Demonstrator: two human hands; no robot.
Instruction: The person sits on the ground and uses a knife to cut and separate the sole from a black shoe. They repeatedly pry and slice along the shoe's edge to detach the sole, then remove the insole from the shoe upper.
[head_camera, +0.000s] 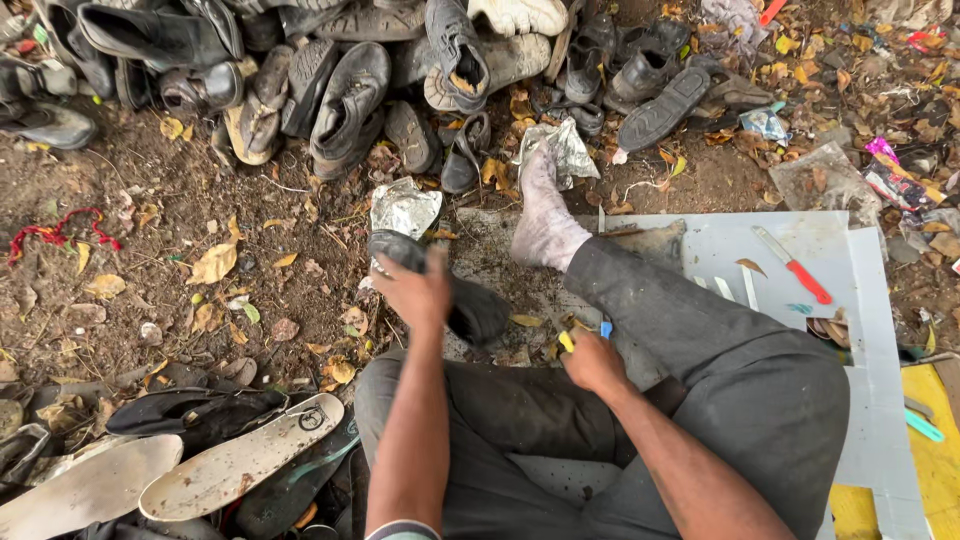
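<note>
Hands busy: left hand (418, 290) grips a dark shoe (450, 290) held out over the grey mat (850, 300), right hand (592, 360) closed on a small yellow-blue tool (585, 335) beside it; looks mid-repair, next move needs tool brought accurately to the shoe.

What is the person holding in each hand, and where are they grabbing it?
The left hand grips a black shoe around its middle. The right hand pinches a small yellow and blue thing at its lower end; what it is cannot be told.
</note>
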